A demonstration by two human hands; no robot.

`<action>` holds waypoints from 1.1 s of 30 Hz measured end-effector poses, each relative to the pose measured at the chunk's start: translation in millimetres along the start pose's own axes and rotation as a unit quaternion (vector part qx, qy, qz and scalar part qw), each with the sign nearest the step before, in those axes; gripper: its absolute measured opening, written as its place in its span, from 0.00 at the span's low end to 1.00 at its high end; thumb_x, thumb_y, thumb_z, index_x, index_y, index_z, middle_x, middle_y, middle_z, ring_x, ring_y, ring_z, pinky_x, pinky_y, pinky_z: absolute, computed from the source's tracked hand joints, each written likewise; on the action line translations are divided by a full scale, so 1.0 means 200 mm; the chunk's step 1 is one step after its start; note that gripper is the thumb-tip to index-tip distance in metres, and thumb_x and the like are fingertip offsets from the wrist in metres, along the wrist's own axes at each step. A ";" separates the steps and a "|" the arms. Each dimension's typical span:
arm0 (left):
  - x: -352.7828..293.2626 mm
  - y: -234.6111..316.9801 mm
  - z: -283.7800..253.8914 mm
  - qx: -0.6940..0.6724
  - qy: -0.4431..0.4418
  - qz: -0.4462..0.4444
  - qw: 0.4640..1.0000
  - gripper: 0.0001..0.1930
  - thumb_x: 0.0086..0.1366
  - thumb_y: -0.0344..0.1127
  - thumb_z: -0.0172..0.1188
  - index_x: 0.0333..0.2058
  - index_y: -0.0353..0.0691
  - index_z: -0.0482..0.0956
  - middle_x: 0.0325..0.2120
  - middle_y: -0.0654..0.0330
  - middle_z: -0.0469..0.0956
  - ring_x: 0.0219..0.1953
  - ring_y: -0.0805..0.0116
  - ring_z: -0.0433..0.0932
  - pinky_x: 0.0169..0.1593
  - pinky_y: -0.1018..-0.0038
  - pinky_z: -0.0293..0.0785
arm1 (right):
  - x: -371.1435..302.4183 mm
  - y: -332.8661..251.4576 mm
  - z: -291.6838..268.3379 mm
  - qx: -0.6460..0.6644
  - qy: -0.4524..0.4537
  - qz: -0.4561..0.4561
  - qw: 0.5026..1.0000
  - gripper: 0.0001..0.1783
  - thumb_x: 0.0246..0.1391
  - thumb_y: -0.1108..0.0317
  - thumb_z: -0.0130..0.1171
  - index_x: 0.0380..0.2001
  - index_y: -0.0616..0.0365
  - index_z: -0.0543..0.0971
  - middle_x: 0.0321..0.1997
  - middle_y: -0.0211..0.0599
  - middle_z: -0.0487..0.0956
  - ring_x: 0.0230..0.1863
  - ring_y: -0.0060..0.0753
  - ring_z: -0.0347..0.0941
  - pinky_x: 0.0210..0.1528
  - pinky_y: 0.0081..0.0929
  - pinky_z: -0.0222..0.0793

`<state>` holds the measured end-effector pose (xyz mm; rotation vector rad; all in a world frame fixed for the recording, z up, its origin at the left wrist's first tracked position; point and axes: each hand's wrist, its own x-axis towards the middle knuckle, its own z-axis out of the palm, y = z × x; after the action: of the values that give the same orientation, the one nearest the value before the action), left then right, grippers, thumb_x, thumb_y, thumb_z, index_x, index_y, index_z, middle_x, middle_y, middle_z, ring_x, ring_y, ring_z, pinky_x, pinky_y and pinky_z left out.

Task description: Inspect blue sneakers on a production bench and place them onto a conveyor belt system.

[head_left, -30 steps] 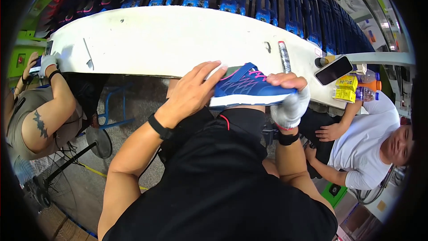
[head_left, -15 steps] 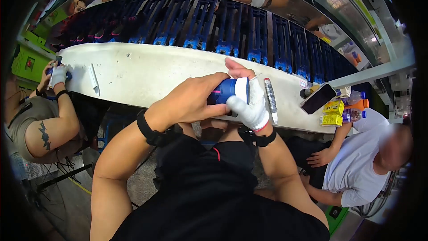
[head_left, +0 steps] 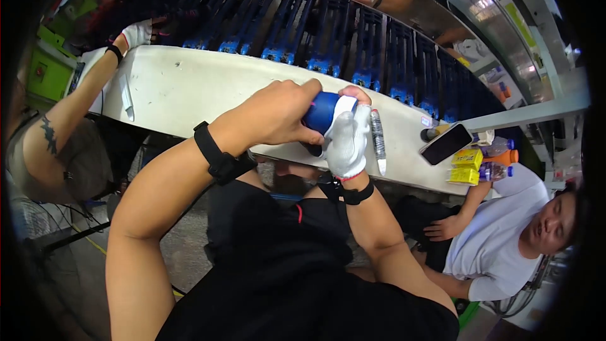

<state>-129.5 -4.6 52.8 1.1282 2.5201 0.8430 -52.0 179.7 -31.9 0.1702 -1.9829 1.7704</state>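
Above the near edge of the worktable, my bare left hand [head_left: 278, 112] grips a rounded dark blue item with a white edge [head_left: 320, 112] from its left side. Its exact kind cannot be made out, since both hands cover much of it. My right hand [head_left: 347, 139], in a white glove with some fingertips bare, closes round the white end of the same item. Just right of that hand lies a pen-like tool with a wrapped grip and a pale tip [head_left: 379, 142].
Beyond the white worktable [head_left: 208, 88] runs a conveyor of blue slatted carriers [head_left: 278, 31]. At right lie a phone [head_left: 445, 144], yellow boxes [head_left: 465, 167] and bottles. A white pen-like tool [head_left: 127, 98] lies at left. Co-workers sit on both sides; the left one's gloved hand [head_left: 140, 33] reaches to the conveyor.
My right hand's fingers have come down from a raised pose and closed on the white end. The left co-worker's arm has stretched to the conveyor. The view has shifted slightly.
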 end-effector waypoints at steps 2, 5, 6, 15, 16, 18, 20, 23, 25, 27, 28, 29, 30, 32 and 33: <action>0.01 0.09 0.03 0.042 0.012 0.050 0.998 0.34 0.52 0.49 0.85 0.47 0.34 0.76 0.30 0.41 0.87 0.38 0.35 0.88 0.43 0.49 0.83 | -0.06 -0.06 -0.06 0.069 0.010 0.067 0.995 0.37 0.77 0.35 0.52 0.68 0.56 0.66 0.55 0.38 0.73 0.54 0.30 0.76 0.57 0.32 0.77; 0.02 0.22 0.07 0.061 0.029 0.102 0.993 0.31 0.55 0.53 0.80 0.44 0.34 0.77 0.30 0.46 0.86 0.35 0.39 0.87 0.42 0.52 0.83 | -0.12 -0.06 -0.11 0.211 0.034 0.095 0.972 0.44 0.72 0.27 0.56 0.69 0.53 0.65 0.56 0.35 0.71 0.55 0.29 0.75 0.59 0.31 0.77; 0.01 0.22 0.11 0.055 0.032 0.108 0.992 0.31 0.55 0.53 0.80 0.44 0.34 0.77 0.30 0.46 0.86 0.35 0.39 0.87 0.42 0.52 0.83 | -0.15 -0.08 -0.13 0.235 0.041 0.112 0.965 0.43 0.72 0.28 0.57 0.69 0.53 0.65 0.57 0.34 0.71 0.58 0.28 0.73 0.63 0.32 0.75; -0.04 0.28 0.26 0.045 0.076 0.200 0.976 0.27 0.55 0.45 0.80 0.46 0.37 0.78 0.34 0.53 0.84 0.39 0.49 0.87 0.40 0.55 0.83 | -0.21 -0.26 -0.28 -0.154 -0.044 0.108 0.981 0.28 0.72 0.67 0.49 0.71 0.64 0.74 0.74 0.43 0.76 0.70 0.40 0.73 0.75 0.39 0.67; -0.04 0.27 0.26 0.048 0.075 0.211 0.973 0.28 0.55 0.45 0.80 0.47 0.37 0.77 0.34 0.53 0.84 0.39 0.48 0.87 0.40 0.54 0.82 | -0.14 -0.28 -0.33 -0.150 -0.040 0.115 0.981 0.28 0.72 0.67 0.49 0.71 0.64 0.74 0.74 0.43 0.76 0.70 0.40 0.73 0.75 0.39 0.67; -0.06 0.25 0.28 0.040 0.058 0.233 0.970 0.28 0.55 0.45 0.80 0.47 0.38 0.77 0.35 0.52 0.84 0.39 0.47 0.87 0.41 0.54 0.82 | -0.11 -0.30 -0.37 -0.252 -0.116 0.004 0.961 0.26 0.72 0.72 0.47 0.70 0.64 0.76 0.70 0.42 0.80 0.65 0.40 0.77 0.74 0.38 0.69; -0.05 0.20 0.25 0.043 0.050 0.265 0.962 0.29 0.54 0.45 0.80 0.49 0.40 0.76 0.37 0.54 0.83 0.41 0.46 0.86 0.42 0.53 0.83 | -0.26 -0.35 -0.30 -0.169 -0.052 0.103 0.979 0.30 0.73 0.65 0.55 0.73 0.66 0.71 0.71 0.50 0.78 0.70 0.44 0.76 0.77 0.39 0.67; -0.13 0.26 0.21 0.052 0.026 0.263 0.963 0.35 0.51 0.43 0.83 0.56 0.41 0.77 0.48 0.54 0.83 0.48 0.47 0.86 0.47 0.54 0.84 | -0.39 -0.22 -0.33 -0.040 -0.068 0.017 0.997 0.55 0.65 0.41 0.70 0.80 0.68 0.61 0.76 0.58 0.74 0.74 0.52 0.74 0.78 0.45 0.66; -0.17 0.28 0.10 0.096 0.044 0.188 0.976 0.45 0.47 0.40 0.86 0.65 0.42 0.75 0.63 0.50 0.76 0.59 0.44 0.82 0.56 0.53 0.85 | -0.41 -0.13 -0.36 -0.176 -0.065 -0.092 0.978 0.48 0.59 0.54 0.78 0.75 0.65 0.69 0.71 0.57 0.78 0.70 0.57 0.79 0.72 0.44 0.74; -0.29 0.31 0.06 0.047 0.023 0.152 0.987 0.48 0.46 0.39 0.86 0.67 0.42 0.74 0.68 0.48 0.72 0.62 0.42 0.80 0.60 0.53 0.84 | -0.48 -0.07 -0.33 -0.236 -0.029 -0.088 0.967 0.41 0.45 0.72 0.83 0.65 0.59 0.80 0.63 0.53 0.84 0.61 0.59 0.83 0.64 0.45 0.80; -0.33 0.32 0.05 -0.005 0.014 0.114 0.993 0.51 0.45 0.37 0.87 0.70 0.41 0.73 0.72 0.46 0.68 0.66 0.39 0.77 0.64 0.53 0.82 | -0.52 0.00 -0.31 -0.249 0.002 -0.082 0.965 0.39 0.42 0.73 0.82 0.62 0.57 0.82 0.54 0.48 0.85 0.55 0.55 0.84 0.60 0.45 0.82; -0.38 0.32 0.07 -0.021 0.025 0.101 0.994 0.51 0.46 0.37 0.87 0.69 0.39 0.72 0.73 0.44 0.67 0.69 0.36 0.75 0.67 0.52 0.80 | -0.55 0.00 -0.26 -0.217 0.004 -0.069 0.974 0.37 0.41 0.72 0.82 0.59 0.55 0.83 0.51 0.45 0.84 0.52 0.53 0.83 0.58 0.46 0.81; -0.40 0.33 0.09 -0.020 0.036 0.095 0.995 0.51 0.46 0.37 0.87 0.69 0.36 0.72 0.73 0.43 0.66 0.70 0.37 0.74 0.68 0.52 0.79 | -0.55 0.02 -0.23 -0.188 0.009 -0.059 0.980 0.35 0.40 0.71 0.83 0.56 0.53 0.83 0.47 0.42 0.84 0.48 0.51 0.82 0.55 0.46 0.80; -0.43 0.31 0.14 0.047 0.047 0.062 0.996 0.51 0.46 0.38 0.87 0.69 0.34 0.72 0.74 0.43 0.66 0.71 0.37 0.72 0.70 0.51 0.78 | -0.49 0.03 -0.21 -0.205 -0.007 -0.115 0.972 0.31 0.40 0.71 0.83 0.51 0.53 0.82 0.46 0.41 0.83 0.46 0.49 0.81 0.51 0.43 0.78; -0.44 0.29 0.16 0.054 0.039 0.055 0.996 0.51 0.46 0.38 0.87 0.69 0.34 0.72 0.74 0.43 0.66 0.71 0.37 0.72 0.70 0.51 0.78 | -0.46 0.03 -0.20 -0.231 -0.031 -0.174 0.957 0.28 0.41 0.71 0.83 0.46 0.53 0.82 0.44 0.40 0.83 0.43 0.47 0.80 0.47 0.41 0.76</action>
<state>-21.7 -27.1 62.2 1.3039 2.6154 0.8023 37.2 198.8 -73.0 0.3944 -2.1900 1.0664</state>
